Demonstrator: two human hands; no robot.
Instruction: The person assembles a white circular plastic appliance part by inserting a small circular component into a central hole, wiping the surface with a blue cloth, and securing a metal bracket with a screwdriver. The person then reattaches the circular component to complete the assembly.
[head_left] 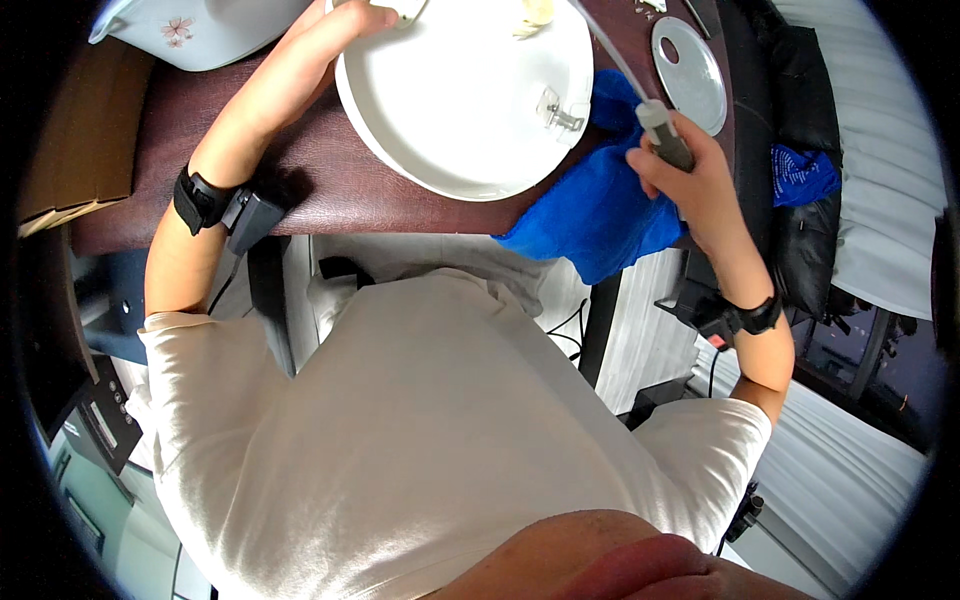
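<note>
A large round white lid-like dish (460, 110) lies on the dark brown table (300, 190), with a small metal clip (560, 112) on its right side. My left hand (375, 15) rests on the dish's upper left rim, fingers on a small white part there. My right hand (680, 175) is closed around a grey handle (665, 135) of a thin tool whose white shaft runs up-left over the dish. A blue cloth (600, 210) lies under that hand and hangs off the table's front edge.
A white container with a flower print (190, 30) sits at the far left. A round metal disc (690, 75) lies at the right of the dish. A black bag (800, 150) with a blue wrapper (805, 175) stands beside the table. Cardboard (70, 150) is at left.
</note>
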